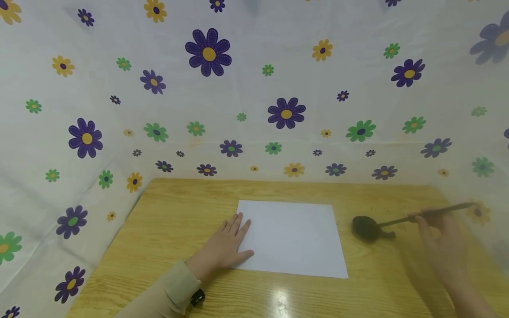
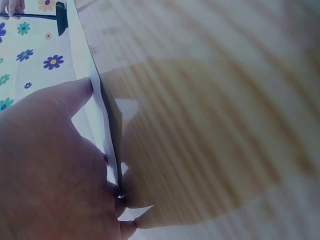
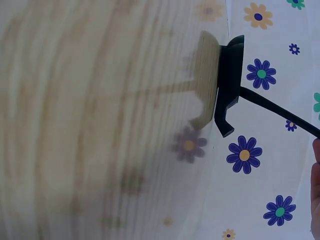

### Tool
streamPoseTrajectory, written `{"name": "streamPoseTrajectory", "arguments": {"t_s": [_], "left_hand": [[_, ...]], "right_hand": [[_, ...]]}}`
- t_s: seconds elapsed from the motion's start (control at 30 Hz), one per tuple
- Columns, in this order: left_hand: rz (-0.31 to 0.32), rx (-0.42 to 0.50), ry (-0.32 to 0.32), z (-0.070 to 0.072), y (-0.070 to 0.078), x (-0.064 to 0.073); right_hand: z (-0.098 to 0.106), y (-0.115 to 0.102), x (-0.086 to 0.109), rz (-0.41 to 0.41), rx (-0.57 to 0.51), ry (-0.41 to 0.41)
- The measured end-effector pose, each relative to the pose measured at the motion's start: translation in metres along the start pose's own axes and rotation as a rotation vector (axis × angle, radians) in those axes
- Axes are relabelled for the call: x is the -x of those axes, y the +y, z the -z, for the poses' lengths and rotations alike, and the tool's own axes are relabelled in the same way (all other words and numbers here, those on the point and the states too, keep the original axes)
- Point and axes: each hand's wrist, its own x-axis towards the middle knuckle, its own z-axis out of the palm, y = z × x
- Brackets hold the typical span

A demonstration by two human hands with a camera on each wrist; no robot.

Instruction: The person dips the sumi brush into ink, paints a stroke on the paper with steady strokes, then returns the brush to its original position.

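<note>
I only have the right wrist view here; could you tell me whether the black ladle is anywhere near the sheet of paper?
Observer: Yes. In the head view the ladle sits on the table just right of the paper, apart from it.
Operator: Thanks. Is anything holding the paper?
Observer: The left hand lies flat on its left edge.
Operator: And who has the ladle?
Observer: The right hand has a grip on its handle.
</note>
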Motion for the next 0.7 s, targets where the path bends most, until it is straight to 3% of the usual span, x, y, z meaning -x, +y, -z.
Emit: {"name": "streamPoseTrajectory", "arguments": {"t_s": [0.27,0.7], "left_hand": [[-0.001,0.006,-0.011,0.001,0.001,0.000],[0.015,0.005,-0.021,0.005,0.002,-0.002]], "right_hand": [[0.004,-0.004,-0.007,0.038,-0.020,0.071],[0.013,-0.002,-0.013,0.042,0.014,0.114]]}}
